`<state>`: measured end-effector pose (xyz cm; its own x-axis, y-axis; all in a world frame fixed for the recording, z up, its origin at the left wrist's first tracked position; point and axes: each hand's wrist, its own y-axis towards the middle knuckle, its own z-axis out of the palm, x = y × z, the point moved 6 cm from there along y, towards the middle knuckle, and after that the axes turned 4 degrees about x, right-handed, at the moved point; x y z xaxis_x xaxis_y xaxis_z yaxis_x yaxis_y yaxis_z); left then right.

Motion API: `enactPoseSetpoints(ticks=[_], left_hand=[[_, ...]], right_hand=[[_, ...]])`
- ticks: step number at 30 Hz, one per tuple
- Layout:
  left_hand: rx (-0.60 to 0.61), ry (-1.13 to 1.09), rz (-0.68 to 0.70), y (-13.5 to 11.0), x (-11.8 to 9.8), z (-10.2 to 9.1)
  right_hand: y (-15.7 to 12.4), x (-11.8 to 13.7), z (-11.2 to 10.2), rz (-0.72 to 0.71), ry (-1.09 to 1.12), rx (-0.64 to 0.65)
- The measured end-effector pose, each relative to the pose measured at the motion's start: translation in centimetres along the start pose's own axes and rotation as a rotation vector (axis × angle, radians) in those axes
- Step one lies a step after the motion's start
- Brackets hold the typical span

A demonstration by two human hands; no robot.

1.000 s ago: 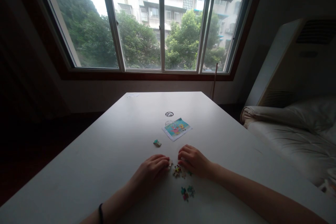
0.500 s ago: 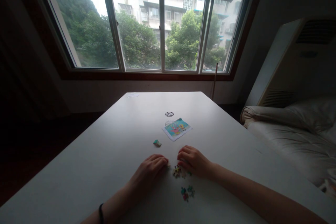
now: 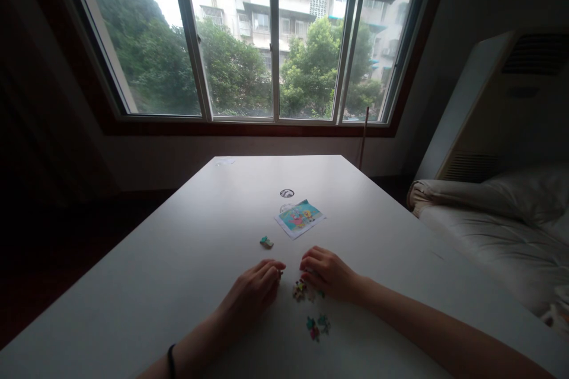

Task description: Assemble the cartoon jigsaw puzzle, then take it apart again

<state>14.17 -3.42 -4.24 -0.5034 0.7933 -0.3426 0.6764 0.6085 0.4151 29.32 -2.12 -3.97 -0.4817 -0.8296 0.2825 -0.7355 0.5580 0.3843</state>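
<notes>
My left hand (image 3: pixel 260 281) is closed, with a small puzzle piece (image 3: pixel 281 273) pinched at its fingertips, mostly hidden by the fingers. Across a narrow gap, my right hand (image 3: pixel 326 272) rests on the table with its fingers curled together; what they hold, if anything, is hidden. Just below its fingers lies a little heap of yellowish and pale puzzle pieces (image 3: pixel 300 290). Closer to me is a second cluster of green and red puzzle pieces (image 3: pixel 316 327). Beyond my left hand sit a few joined or overlapping green and pale puzzle pieces (image 3: pixel 267 242).
A colourful cartoon picture sheet (image 3: pixel 300 219) lies on the white table (image 3: pixel 178 260) past my hands. Behind it is a round black-and-white mark or sticker (image 3: pixel 287 193). A pale sofa (image 3: pixel 489 219) stands to the right, and a window (image 3: pixel 240 41) faces me.
My left hand has shifted slightly left, and its fingertips have lifted, showing the small piece between them. The right hand has hardly moved.
</notes>
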Motion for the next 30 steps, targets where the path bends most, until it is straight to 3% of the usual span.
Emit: enactPoseSetpoints(ticks=[8, 16, 24, 30], left_hand=[[0.029, -0.025, -0.053, -0.3, 0.6, 0.3], [-0.014, -0.003, -0.054, -0.3, 0.6, 0.1], [0.011, 0.171, 0.058, 0.2, -0.3, -0.1], [-0.035, 0.198, 0.120, 0.3, -0.8, -0.5]], right_hand=[[0.0, 0.0, 0.0, 0.005, 0.002, 0.012], [0.0, 0.0, 0.1, -0.001, 0.002, 0.010], [-0.1, 0.1, -0.1, -0.012, -0.006, -0.004], [-0.2, 0.8, 0.1, -0.122, -0.095, -0.042]])
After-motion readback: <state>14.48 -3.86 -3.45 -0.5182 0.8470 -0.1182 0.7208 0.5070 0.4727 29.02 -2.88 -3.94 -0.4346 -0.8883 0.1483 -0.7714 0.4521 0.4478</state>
